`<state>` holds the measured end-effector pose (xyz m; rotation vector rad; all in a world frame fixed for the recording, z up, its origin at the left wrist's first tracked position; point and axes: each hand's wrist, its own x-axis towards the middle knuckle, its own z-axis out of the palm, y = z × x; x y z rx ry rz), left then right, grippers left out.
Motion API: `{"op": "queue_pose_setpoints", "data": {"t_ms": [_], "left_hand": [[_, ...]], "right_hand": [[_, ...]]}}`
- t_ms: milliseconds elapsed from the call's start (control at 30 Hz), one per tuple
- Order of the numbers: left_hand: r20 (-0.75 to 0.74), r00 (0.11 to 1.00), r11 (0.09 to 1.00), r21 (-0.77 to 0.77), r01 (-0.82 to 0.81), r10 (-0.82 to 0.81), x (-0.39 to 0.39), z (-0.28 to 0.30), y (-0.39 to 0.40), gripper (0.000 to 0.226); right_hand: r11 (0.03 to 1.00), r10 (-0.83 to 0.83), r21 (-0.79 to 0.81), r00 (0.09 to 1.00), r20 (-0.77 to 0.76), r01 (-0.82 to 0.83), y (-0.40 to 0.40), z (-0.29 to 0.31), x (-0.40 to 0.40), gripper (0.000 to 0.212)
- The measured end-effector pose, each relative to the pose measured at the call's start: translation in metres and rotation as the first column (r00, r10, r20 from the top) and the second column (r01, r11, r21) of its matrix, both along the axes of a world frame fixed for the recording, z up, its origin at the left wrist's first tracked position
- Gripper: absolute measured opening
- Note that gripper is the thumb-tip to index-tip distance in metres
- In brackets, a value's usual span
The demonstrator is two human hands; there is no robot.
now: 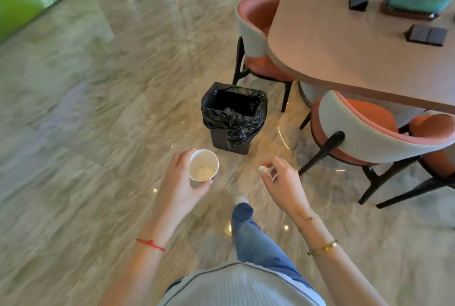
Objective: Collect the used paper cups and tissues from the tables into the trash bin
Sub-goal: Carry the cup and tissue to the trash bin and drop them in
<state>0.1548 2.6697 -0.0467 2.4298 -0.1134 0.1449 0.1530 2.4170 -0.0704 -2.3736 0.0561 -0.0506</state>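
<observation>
Gripping an upright paper cup (pixel 203 166), the left hand (pixel 181 184) wraps it. The right hand (pixel 283 180) pinches a crumpled tissue (pixel 267 171) — both near the trash bin (pixel 234 118).

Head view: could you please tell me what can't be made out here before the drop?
- Trash bin contents: hidden by the black liner's dark interior.
- Tissue: mostly covered by the right hand.
- Paper cup in the left hand: residue blurred.
- Table: cut off by the right edge.
</observation>
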Motion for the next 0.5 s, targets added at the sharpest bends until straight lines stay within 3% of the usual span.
{"op": "queue_pose_setpoints", "data": {"t_ms": [500], "left_hand": [[-0.041,0.999,0.998,-0.058,-0.037,0.034,0.352,-0.029,-0.037,0.075]], "right_hand": [[0.999,0.014,-0.033,0.994,-0.104,-0.018,-0.033,-0.017,0.359,0.014]]}}
